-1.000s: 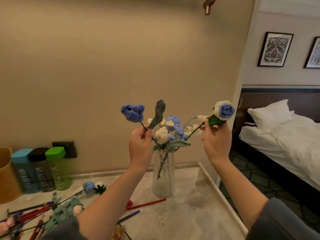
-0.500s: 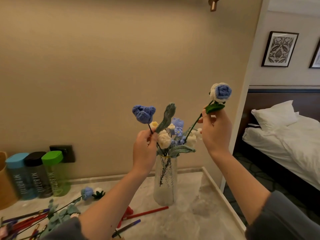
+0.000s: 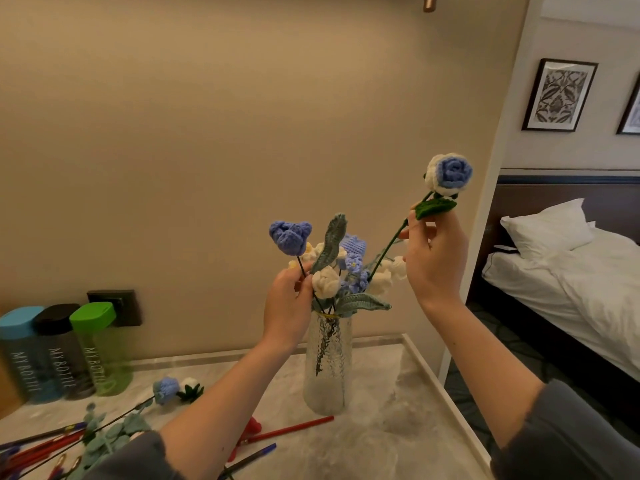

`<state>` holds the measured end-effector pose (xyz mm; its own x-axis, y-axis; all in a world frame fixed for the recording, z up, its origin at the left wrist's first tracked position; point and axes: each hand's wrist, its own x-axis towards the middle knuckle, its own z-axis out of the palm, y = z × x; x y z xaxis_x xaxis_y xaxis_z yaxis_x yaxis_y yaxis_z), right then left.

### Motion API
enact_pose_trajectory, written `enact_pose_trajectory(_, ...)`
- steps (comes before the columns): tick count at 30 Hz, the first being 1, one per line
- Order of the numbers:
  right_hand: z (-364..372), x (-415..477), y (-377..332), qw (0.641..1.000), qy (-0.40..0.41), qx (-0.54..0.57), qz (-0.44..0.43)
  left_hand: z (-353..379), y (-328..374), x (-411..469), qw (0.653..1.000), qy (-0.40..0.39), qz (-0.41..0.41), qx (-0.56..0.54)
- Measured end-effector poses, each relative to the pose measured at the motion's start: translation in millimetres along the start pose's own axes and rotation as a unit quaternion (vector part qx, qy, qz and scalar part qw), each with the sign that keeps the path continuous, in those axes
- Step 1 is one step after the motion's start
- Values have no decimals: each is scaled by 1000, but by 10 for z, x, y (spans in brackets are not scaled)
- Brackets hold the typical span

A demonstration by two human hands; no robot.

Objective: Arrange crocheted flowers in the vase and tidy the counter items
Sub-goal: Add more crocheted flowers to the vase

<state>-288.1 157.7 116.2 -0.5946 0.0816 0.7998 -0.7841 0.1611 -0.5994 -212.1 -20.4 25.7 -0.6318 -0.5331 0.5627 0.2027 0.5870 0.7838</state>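
Honestly, tulip (image 3: 290, 237) pinched in left hand (image 3: 287, 303), rose (image 3: 448, 174) pinched in right hand (image 3: 434, 258): stems should be lowered gently into the vase (image 3: 327, 368)

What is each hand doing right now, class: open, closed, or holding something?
Left hand: pinches the stem of the blue flower.
Right hand: pinches the stem of the white-and-blue rose.

vase (image 3: 328, 372): clear textured glass | flowers (image 3: 341, 271): knitted yarn, matt, fuzzy | surface (image 3: 391, 445): polished marble-look, glossy | bottles (image 3: 62, 355): translucent plastic, smooth lids | bed (image 3: 568, 282): white cloth, creased
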Motion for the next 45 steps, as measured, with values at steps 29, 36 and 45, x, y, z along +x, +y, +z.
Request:
enact_pose_trajectory(29, 509, -696, 897, 892, -337, -29, 298, 91, -296, -67, 967, 28, -80, 240)
enact_pose_trajectory(36, 406, -851, 920, 894, -330, -16, 302, 30, -304, -162, 978, 27, -62, 197)
enact_pose_trajectory(45, 231, -1378, 588, 822, -415, -13, 390, -285, -225, -641, 988, 27, -110, 101)
